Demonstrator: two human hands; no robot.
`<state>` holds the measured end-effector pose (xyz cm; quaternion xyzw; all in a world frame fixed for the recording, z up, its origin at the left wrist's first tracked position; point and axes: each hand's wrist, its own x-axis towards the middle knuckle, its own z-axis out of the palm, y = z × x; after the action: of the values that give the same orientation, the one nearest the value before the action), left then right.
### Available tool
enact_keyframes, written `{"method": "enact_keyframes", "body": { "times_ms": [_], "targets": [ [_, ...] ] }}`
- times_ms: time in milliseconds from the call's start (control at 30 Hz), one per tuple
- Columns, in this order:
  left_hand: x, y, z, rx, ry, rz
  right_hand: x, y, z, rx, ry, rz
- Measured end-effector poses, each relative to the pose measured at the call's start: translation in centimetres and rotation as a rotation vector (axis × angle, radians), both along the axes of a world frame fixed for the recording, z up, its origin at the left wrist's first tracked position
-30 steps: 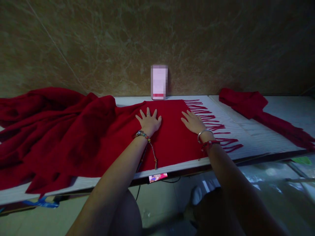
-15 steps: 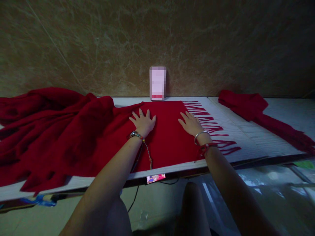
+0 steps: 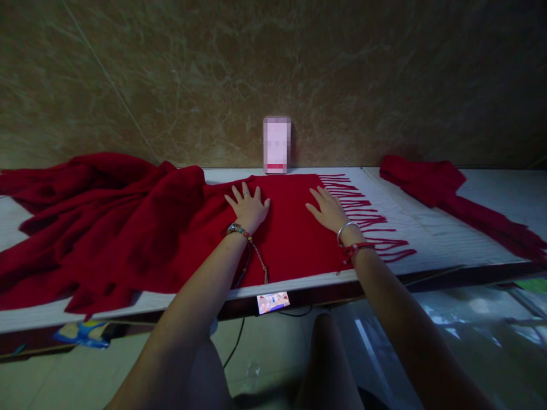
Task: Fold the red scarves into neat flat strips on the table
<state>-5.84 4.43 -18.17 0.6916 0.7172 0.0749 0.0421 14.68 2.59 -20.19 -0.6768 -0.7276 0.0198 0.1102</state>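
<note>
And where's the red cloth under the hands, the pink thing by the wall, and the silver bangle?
Red cloth (image 3: 293, 228): head view, its flat part.
Pink thing (image 3: 277, 146): head view, its front.
Silver bangle (image 3: 342, 229): head view, its band.

We're indoors. Looks like a small textile workroom; can't tell if it's in a home or a shop. What we go by: long narrow white bench (image 3: 431, 233) against a marbled wall (image 3: 273, 62), red fringed cloth (image 3: 294, 233) spread along it, second red piece (image 3: 431, 176) toward the right end. Pale floor (image 3: 273, 347) below, loose cable (image 3: 237, 340), small lit screen (image 3: 273, 302) by the front edge. Dim light.
</note>
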Motion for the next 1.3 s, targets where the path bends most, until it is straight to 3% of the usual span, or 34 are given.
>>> {"method": "enact_keyframes", "body": {
  "times_ms": [133,300,667,933,1033,1133,1300],
  "targets": [
    [-2.3,0.5,0.6,-0.027,-0.011,0.117,-0.7,-0.4,0.4,-0.146,-0.051,0.173],
    [-4.5,1.5,1.2,-0.18,-0.03,0.08,-0.9,-0.5,0.4,-0.173,-0.135,0.157],
    [-7.7,1.0,0.4,-0.009,-0.032,-0.031,1.1,-0.1,-0.1,-0.165,-0.185,0.105],
    [-8.1,-0.2,2.5,0.124,0.137,-0.006,4.2,-0.7,-0.2,-0.174,-0.191,0.057],
    [-9.6,-0.2,2.8,0.121,0.118,0.061,6.1,-0.7,-0.6,-0.144,-0.179,0.056],
    [-11.5,0.0,2.1,0.0,0.051,0.196,7.4,-0.6,-0.8,-0.131,-0.173,0.066],
    [-13.2,0.3,1.4,-0.103,-0.022,0.299,7.6,-0.5,-0.6,-0.151,-0.195,0.066]
  ]
}}
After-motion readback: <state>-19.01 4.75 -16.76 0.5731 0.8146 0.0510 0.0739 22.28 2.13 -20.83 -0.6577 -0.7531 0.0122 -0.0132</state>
